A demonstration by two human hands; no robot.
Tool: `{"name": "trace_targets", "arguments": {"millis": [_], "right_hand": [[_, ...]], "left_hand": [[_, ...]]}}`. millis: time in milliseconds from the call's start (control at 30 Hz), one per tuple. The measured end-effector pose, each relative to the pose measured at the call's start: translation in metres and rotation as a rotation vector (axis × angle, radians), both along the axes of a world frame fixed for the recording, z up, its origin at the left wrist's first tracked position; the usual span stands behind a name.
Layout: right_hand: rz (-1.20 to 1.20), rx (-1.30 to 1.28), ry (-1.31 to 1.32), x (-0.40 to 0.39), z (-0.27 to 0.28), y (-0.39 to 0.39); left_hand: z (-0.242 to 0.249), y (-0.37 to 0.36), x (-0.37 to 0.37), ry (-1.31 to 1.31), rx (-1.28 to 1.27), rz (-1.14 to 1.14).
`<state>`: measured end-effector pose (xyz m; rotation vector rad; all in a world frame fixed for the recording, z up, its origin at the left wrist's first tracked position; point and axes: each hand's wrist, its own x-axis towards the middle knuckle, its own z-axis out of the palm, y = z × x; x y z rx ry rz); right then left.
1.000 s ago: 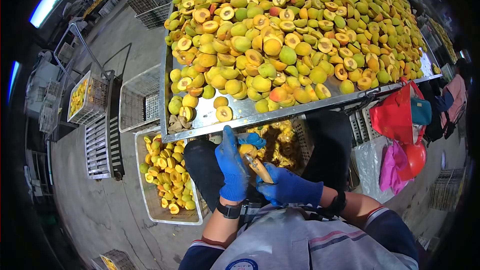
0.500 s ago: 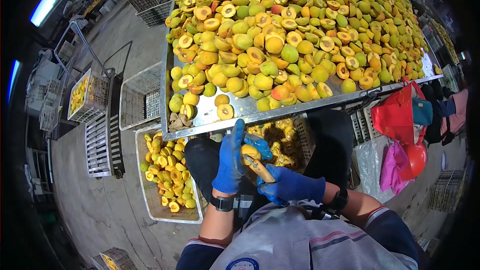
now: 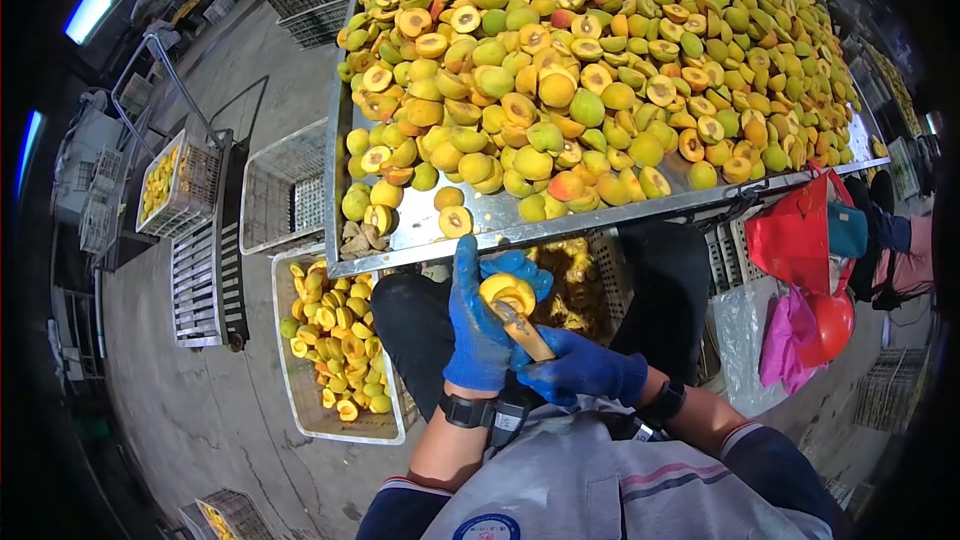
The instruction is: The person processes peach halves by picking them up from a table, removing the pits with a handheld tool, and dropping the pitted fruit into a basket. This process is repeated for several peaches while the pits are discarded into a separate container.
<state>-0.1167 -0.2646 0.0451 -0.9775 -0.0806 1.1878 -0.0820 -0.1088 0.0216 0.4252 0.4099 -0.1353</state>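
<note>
My left hand (image 3: 476, 325), in a blue glove, has its fingers closed around a yellow peach half (image 3: 508, 290), cut side toward me. My right hand (image 3: 585, 365), also blue-gloved, grips a wooden-handled pitting knife (image 3: 530, 338). The metal end of the knife meets the near edge of the peach; its exact tip is hard to make out. Both hands are over my lap, just below the front rim of a metal table (image 3: 480, 243). Behind them a crate (image 3: 612, 265) holds wet yellow-brown scraps.
Heaped peach halves (image 3: 560, 90) cover much of the table. At my left stands a white crate of peach halves (image 3: 345, 430), with another crate (image 3: 255, 180) behind it. A slatted trolley (image 3: 200, 285) is further left. Red bags (image 3: 790, 230) hang at the right.
The peach half has turned, so more of its cut yellow flesh shows. My left hand has shifted slightly right, and the knife has moved a little with the peach.
</note>
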Motion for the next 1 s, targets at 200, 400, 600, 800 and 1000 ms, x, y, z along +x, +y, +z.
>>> {"name": "trace_targets", "arguments": {"millis": [200,400,600,800,1000], "right_hand": [[-0.194,-0.014,0.138,-0.010,-0.004,-0.029],[-0.205,0.013,0.172,-0.005,-0.030,-0.043],[-0.215,-0.030,0.215,0.002,-0.041,-0.029],[-0.268,-0.102,0.104,0.005,-0.034,-0.025],[-0.297,-0.204,0.062,0.003,-0.044,-0.037]], "left_hand": [[-0.030,0.059,0.007,-0.070,-0.049,0.266],[-0.034,0.231,-0.018,0.114,1.333,0.632],[-0.031,0.211,0.077,-0.022,2.152,0.219],[-0.083,0.184,0.164,0.167,2.639,-0.632],[-0.069,0.178,0.170,0.160,2.471,-0.804]]}}
